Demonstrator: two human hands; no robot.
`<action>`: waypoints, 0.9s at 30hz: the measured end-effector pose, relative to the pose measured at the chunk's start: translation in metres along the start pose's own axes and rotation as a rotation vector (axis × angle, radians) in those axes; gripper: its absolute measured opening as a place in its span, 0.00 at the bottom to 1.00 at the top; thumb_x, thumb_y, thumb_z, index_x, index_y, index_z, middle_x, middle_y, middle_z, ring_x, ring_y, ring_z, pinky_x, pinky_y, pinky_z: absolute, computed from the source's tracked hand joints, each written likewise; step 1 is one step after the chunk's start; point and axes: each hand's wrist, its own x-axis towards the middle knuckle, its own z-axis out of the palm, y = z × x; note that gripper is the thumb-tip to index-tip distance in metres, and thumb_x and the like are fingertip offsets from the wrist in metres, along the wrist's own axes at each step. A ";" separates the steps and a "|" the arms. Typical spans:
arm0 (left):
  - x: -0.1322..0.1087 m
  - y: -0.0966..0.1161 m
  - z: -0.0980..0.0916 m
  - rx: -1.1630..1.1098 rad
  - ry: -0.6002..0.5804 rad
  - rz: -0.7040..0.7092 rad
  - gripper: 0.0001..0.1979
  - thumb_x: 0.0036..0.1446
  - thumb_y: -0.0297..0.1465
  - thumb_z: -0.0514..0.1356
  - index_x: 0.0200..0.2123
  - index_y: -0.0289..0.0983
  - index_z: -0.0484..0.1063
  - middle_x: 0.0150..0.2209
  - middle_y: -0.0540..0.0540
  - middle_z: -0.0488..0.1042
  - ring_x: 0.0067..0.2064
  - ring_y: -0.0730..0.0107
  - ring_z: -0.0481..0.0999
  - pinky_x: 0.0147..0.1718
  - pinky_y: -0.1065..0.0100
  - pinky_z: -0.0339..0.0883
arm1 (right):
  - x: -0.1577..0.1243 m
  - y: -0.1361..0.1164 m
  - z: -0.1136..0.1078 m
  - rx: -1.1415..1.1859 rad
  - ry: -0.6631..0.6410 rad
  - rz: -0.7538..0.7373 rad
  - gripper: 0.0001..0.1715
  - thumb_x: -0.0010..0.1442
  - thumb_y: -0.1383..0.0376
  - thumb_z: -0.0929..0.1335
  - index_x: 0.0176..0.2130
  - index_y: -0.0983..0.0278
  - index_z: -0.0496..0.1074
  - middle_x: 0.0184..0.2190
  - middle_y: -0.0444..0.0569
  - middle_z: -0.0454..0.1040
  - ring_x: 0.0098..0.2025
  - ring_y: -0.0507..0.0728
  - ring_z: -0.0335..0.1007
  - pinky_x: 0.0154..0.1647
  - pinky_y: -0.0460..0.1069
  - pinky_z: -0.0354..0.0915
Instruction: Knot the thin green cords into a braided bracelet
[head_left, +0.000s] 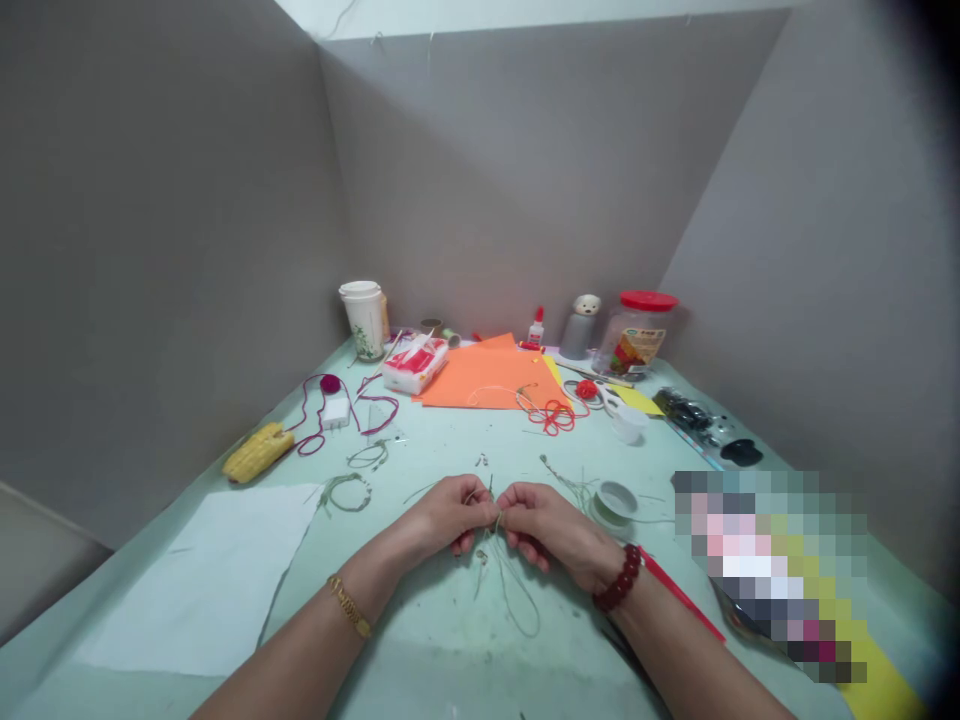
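My left hand [457, 512] and my right hand [536, 520] meet at the middle of the table, fingertips pinched close together. Both grip a thin green cord [517, 590], whose loose loop hangs below onto the table. Small pale bits sit on the cord under my fingers, too small to name. Just right of my right hand stands a spool of green cord [616, 503], with loose cord strands [566, 478] beside it. A finished-looking green cord bracelet [349, 492] lies to the left of my left hand.
A white cloth or paper sheet [202, 580] lies at left, near a corn cob [259, 453] and purple cord [379, 415]. Behind are a tissue pack [415, 363], orange paper [480, 380], red cord [555, 415], a white cup [363, 322] and a red-lidded jar [637, 335]. Grey panels enclose the table.
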 end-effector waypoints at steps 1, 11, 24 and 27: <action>0.000 0.000 0.000 -0.002 -0.005 0.003 0.13 0.50 0.40 0.58 0.29 0.37 0.60 0.12 0.58 0.60 0.14 0.81 0.57 0.13 0.78 0.49 | 0.000 0.000 0.000 0.004 0.003 -0.001 0.06 0.49 0.67 0.63 0.31 0.65 0.64 0.18 0.39 0.65 0.13 0.44 0.54 0.10 0.39 0.49; 0.003 -0.009 -0.006 -0.047 -0.021 0.014 0.14 0.51 0.42 0.56 0.30 0.36 0.63 0.18 0.54 0.65 0.16 0.81 0.60 0.15 0.77 0.52 | -0.002 0.000 0.000 -0.006 0.019 -0.043 0.05 0.48 0.67 0.63 0.30 0.64 0.62 0.18 0.39 0.65 0.13 0.44 0.56 0.09 0.39 0.51; 0.002 -0.006 0.003 0.033 0.042 0.052 0.12 0.46 0.38 0.61 0.27 0.35 0.64 0.19 0.56 0.59 0.17 0.83 0.55 0.15 0.76 0.46 | -0.002 -0.002 0.002 -0.025 0.075 -0.083 0.03 0.48 0.67 0.64 0.28 0.64 0.62 0.18 0.39 0.66 0.14 0.45 0.57 0.10 0.40 0.51; 0.000 -0.006 0.001 0.028 0.009 0.054 0.11 0.46 0.37 0.61 0.28 0.35 0.65 0.20 0.56 0.59 0.17 0.83 0.55 0.15 0.76 0.48 | -0.004 -0.005 -0.002 -0.041 0.083 -0.095 0.03 0.47 0.67 0.64 0.27 0.64 0.63 0.17 0.39 0.63 0.15 0.46 0.58 0.11 0.41 0.52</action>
